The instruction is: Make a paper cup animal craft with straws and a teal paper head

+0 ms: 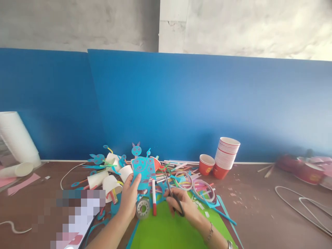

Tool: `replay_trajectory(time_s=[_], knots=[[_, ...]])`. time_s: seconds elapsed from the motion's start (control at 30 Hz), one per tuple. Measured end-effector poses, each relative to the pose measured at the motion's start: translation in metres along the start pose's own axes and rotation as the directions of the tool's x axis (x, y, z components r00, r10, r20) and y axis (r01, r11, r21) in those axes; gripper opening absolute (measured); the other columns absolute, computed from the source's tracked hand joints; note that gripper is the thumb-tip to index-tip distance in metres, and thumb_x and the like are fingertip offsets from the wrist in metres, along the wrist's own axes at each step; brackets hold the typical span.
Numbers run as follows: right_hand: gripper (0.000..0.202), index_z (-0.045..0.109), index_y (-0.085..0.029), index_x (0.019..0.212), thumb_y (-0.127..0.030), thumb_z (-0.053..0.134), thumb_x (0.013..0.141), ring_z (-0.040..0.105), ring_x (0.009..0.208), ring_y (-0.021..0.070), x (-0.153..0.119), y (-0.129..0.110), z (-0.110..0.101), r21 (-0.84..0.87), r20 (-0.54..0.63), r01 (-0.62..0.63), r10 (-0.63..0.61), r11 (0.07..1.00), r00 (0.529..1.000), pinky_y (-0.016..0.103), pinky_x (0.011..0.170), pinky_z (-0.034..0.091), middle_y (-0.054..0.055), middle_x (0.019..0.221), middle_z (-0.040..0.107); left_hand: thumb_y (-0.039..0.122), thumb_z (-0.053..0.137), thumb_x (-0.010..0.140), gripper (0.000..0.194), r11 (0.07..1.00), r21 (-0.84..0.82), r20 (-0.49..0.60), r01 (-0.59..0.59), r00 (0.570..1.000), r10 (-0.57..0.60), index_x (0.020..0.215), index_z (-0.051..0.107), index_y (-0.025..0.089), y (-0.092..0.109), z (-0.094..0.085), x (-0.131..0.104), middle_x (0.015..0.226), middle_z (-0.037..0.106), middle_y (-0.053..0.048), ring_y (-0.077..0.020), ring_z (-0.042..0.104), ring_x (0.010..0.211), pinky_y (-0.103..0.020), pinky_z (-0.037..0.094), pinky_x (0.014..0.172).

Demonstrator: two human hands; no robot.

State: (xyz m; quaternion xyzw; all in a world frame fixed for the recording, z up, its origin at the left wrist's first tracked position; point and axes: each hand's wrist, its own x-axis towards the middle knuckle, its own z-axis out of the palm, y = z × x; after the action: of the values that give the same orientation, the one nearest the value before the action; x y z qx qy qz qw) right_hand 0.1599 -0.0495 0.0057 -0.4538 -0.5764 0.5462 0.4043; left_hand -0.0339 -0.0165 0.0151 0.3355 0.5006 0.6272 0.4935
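Pinched in my left hand (130,195) is a piece of blue paper (143,169) with round shapes and curved lines drawn on it in a dark or red colour. My right hand (181,204) grips black-handled scissors (170,189), whose blades point up and to the left, a little right of the paper. Between my hands lie a white marker with a red end (154,197) and a grey roll of tape (143,208). Green paper (160,231) is spread beneath them.
Decorated white cups (97,179) lie behind my left hand. Straws, blue scraps and tape rings (204,191) are heaped in the middle. Red-and-white cups (227,154) stand stacked at the back right. A blue partition (166,103) rises behind the brown table (254,214).
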Motion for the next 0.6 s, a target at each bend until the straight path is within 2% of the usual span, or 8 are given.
replay_trajectory(time_s=[0.07,0.13,0.27,0.33,0.5,0.6], knots=[[0.026,0.061,-0.017,0.081,-0.040,0.067,0.072,0.044,0.035,0.0083,0.000,0.002,0.002,-0.047,0.081,-0.048,0.052,0.998,0.995,0.019,0.037,0.027,-0.007,0.043,0.052,0.051,0.070,0.069,0.044,1.000,-0.009,-0.010,0.003,1.000,-0.003,0.101,0.062,0.022,-0.001,0.000,0.000,0.106,0.069,-0.003,-0.0214,0.064,0.087,-0.025,0.052,0.064],[0.025,0.062,-0.016,0.079,-0.039,0.069,0.069,0.046,0.035,0.0086,-0.001,0.004,0.005,-0.075,0.127,-0.071,0.080,0.995,0.989,0.019,0.036,0.029,-0.008,0.044,0.051,0.053,0.068,0.070,0.043,1.000,0.003,0.050,0.002,0.999,-0.003,0.100,0.061,0.022,-0.001,0.001,-0.002,0.103,0.068,-0.003,-0.0192,0.063,0.078,-0.024,0.051,0.056],[0.025,0.065,-0.015,0.078,-0.038,0.069,0.069,0.043,0.034,0.0071,0.000,0.007,0.005,-0.072,0.141,-0.075,0.084,0.995,0.986,0.018,0.035,0.031,-0.008,0.043,0.049,0.052,0.067,0.071,0.043,0.994,0.111,0.129,-0.024,0.992,0.010,0.098,0.062,0.019,0.001,0.004,-0.009,0.096,0.068,-0.004,-0.0193,0.061,0.073,-0.023,0.049,0.051],[0.026,0.068,-0.014,0.081,-0.037,0.070,0.069,0.043,0.035,0.0070,0.000,0.007,0.002,-0.066,0.138,-0.083,0.092,0.994,0.986,0.018,0.034,0.032,-0.008,0.044,0.049,0.051,0.067,0.071,0.040,0.985,0.159,0.173,-0.061,0.984,0.032,0.094,0.064,0.018,0.003,0.005,-0.011,0.090,0.069,-0.004,-0.0210,0.061,0.075,-0.025,0.050,0.055],[0.028,0.072,-0.014,0.084,-0.037,0.073,0.069,0.045,0.036,0.0074,-0.001,0.007,-0.005,-0.074,0.178,-0.085,0.097,0.994,0.979,0.018,0.034,0.037,-0.007,0.045,0.049,0.047,0.067,0.073,0.034,0.981,0.124,0.293,-0.147,0.950,0.105,0.090,0.069,0.018,0.007,0.006,-0.013,0.088,0.073,-0.005,-0.0241,0.065,0.086,-0.030,0.051,0.080],[0.024,0.073,-0.014,0.083,-0.035,0.073,0.071,0.043,0.035,0.0065,-0.001,0.008,-0.007,-0.081,0.183,-0.077,0.090,0.994,0.979,0.017,0.033,0.034,-0.007,0.045,0.049,0.047,0.067,0.075,0.033,0.980,0.126,0.338,-0.156,0.935,0.106,0.091,0.070,0.019,0.003,0.004,-0.010,0.090,0.073,-0.004,-0.0239,0.065,0.086,-0.031,0.049,0.084]])
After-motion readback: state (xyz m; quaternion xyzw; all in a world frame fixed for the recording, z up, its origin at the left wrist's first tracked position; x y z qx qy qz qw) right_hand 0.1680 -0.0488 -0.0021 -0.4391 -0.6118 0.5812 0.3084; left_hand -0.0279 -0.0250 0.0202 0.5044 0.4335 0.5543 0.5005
